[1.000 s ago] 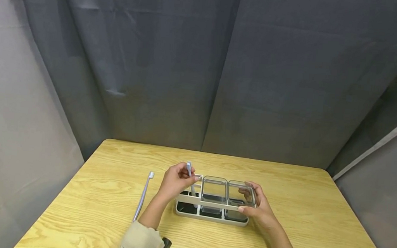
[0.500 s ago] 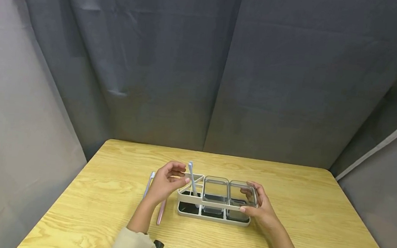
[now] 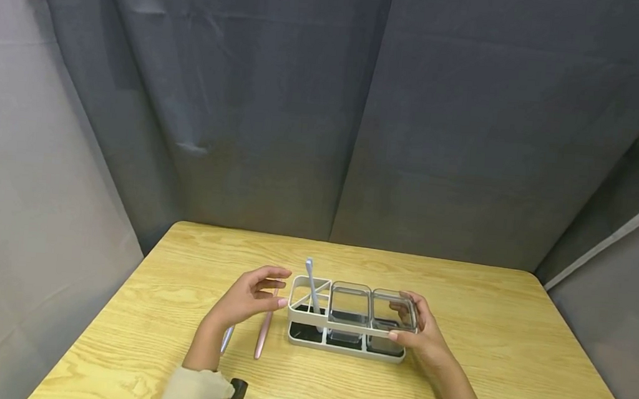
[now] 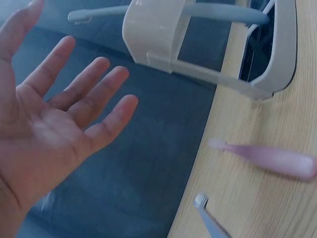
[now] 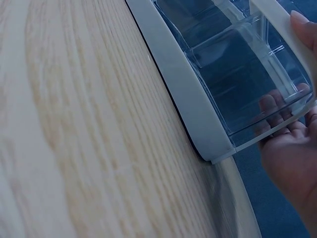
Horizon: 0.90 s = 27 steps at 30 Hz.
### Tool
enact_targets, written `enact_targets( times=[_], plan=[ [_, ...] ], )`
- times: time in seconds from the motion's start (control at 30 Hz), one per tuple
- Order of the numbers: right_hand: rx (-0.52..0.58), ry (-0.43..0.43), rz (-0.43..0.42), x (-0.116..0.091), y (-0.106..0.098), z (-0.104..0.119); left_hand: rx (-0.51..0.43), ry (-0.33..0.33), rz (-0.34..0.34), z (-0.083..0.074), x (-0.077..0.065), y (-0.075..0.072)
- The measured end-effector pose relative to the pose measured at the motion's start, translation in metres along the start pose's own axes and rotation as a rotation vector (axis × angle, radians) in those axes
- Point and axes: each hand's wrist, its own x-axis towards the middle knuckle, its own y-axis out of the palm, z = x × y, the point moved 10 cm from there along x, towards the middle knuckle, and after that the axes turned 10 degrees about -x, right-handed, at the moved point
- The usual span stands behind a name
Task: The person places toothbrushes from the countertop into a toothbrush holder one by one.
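A white toothbrush holder point(image 3: 310, 319) with a dark base stands upright on the table. Its right end is gripped by my right hand point(image 3: 424, 336), thumb in front and fingers behind the clear cup point(image 3: 392, 324). A light blue toothbrush point(image 3: 313, 287) leans upright in the divided left section. Just left of the holder hovers my left hand point(image 3: 244, 297), fingers spread and holding nothing, as the left wrist view also shows. Below that hand lie a pink toothbrush point(image 4: 277, 159) and a bluish toothbrush point(image 4: 212, 222), both partly hidden by it in the head view.
A second clear cup point(image 3: 348, 319) sits in the holder's middle. The wooden table point(image 3: 509, 365) reaches back to a dark grey curtain point(image 3: 257, 126). Paler curtains point(image 3: 62, 173) hang at the sides.
My left hand has let go of the light blue toothbrush and moved left, away from the holder. The pink toothbrush has come into sight. The right hand keeps its grip.
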Motion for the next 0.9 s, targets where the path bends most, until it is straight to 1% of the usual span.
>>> enact_targets(
  times=[0.1, 0.2, 0.3, 0.43, 0.6, 0.67, 0.77, 0.9],
  plan=[
    [-0.004, -0.002, -0.001, 0.002, 0.001, -0.001, 0.004, -0.013, 0.006, 0.001, -0.004, -0.003],
    [0.003, -0.002, 0.003, 0.003, 0.003, -0.001, 0.023, -0.021, -0.008, 0.003, -0.008, -0.007],
    [0.016, 0.001, 0.013, 0.003, 0.006, 0.000, 0.018, -0.028, -0.022, 0.006, -0.013, -0.012],
    [0.027, -0.006, 0.026, 0.005, 0.008, 0.001, 0.005, -0.054, -0.029, 0.011, -0.019, -0.017],
    [0.032, -0.017, 0.027, 0.008, 0.005, 0.003, 0.039, -0.074, -0.066, 0.014, -0.025, -0.028],
    [0.041, -0.012, 0.033, 0.008, 0.005, 0.002, 0.047, -0.072, -0.079, 0.016, -0.028, -0.032],
    [0.042, -0.002, 0.033, 0.005, 0.002, 0.000, 0.035, -0.078, -0.085, 0.028, -0.030, -0.040],
    [0.023, 0.009, 0.031, 0.003, -0.001, -0.003, 0.020, -0.082, -0.111, 0.050, -0.033, -0.054]
  ],
)
